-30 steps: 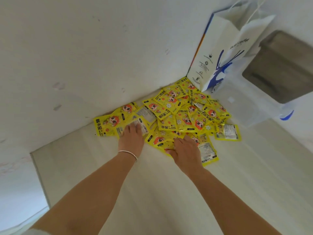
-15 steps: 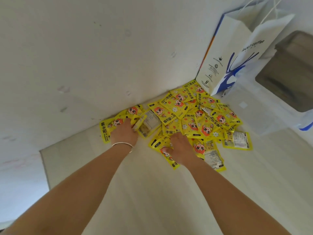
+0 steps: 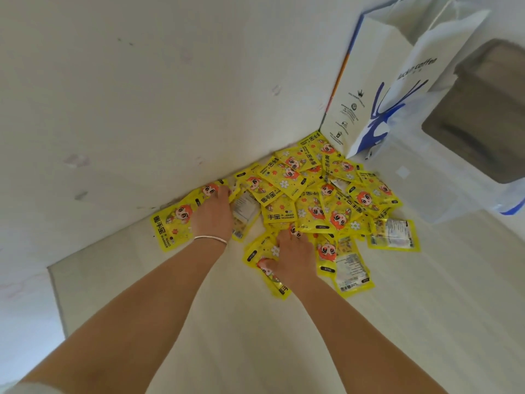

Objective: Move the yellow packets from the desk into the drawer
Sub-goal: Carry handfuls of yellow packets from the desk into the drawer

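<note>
While both hands lie on the packets (image 3: 306, 200), the left hand (image 3: 213, 214) presses flat; right hand (image 3: 292, 255) fingers curl, thumb pinching the nearest.

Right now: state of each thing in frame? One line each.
yellow packets: loose overlapping pile on desk against wall, none moved yet
left hand: resting on packets at pile's left end, grip unclear
right hand: on near packets, thumb tucked at one's edge
paper bag: upright, behind pile
bracelet: on left wrist
desk: bare wood near side
</note>
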